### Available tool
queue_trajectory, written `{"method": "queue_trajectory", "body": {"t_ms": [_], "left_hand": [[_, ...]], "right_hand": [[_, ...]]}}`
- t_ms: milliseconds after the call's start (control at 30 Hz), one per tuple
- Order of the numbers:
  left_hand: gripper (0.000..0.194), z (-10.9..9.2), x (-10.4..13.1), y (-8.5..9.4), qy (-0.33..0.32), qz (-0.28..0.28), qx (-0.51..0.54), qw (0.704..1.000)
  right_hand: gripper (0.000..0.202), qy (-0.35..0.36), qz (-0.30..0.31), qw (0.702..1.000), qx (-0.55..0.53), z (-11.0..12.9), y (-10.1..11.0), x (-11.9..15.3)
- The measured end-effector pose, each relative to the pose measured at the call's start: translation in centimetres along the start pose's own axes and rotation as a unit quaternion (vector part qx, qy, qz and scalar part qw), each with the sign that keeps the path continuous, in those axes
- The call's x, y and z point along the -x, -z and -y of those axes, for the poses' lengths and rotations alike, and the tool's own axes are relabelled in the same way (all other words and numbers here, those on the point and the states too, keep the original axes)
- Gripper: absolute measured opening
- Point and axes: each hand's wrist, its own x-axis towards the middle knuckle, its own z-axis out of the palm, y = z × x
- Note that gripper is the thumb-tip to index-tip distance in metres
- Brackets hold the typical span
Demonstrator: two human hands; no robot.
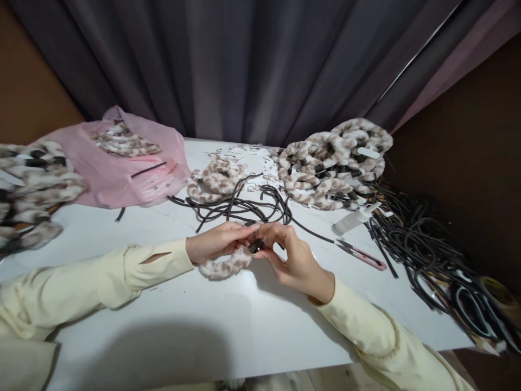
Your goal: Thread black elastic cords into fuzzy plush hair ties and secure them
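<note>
A fluffy white-and-brown spotted tube (226,266) hangs curved under my hands, just above the white table. My left hand (220,240) is closed around its upper part, thumb stretched toward the right. At its end sits a dark gathered piece (256,246), like black elastic or cord. The fingertips of my right hand (291,260) pinch at that dark end, and the two hands nearly touch. What lies between the fingertips is partly hidden. Just beyond the hands lie loose black cords (240,209).
Spotted fluffy rings are piled at right (325,168) and left (52,179). A pink plastic bag (163,146) holds more. Small metal rings (250,155) lie at the back. Thread snips (362,255), a clear bottle (352,220) and a black cord heap (411,239) are at right.
</note>
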Motion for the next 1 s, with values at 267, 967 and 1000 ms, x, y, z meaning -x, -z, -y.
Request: {"method": "queue_trajectory", "body": {"t_ms": [267, 967, 1000], "left_hand": [[0.043, 0.2, 0.0, 0.1, -0.007, 0.010, -0.027, 1.000], [0.035, 0.1, 0.1, 0.1, -0.044, -0.011, -0.088, 0.995], [0.035, 0.1, 0.1, 0.0, -0.051, -0.015, -0.097, 0.994]], "right_hand": [[0.019, -0.001, 0.000, 1.000, -0.007, 0.0, 0.0, -0.1], [0.024, -0.188, 0.157, 0.969, -0.010, 0.6, 2.5, -1.5], [0.026, -0.202, 0.174, 0.963, -0.021, 0.5, 2.4, -1.5]]}}
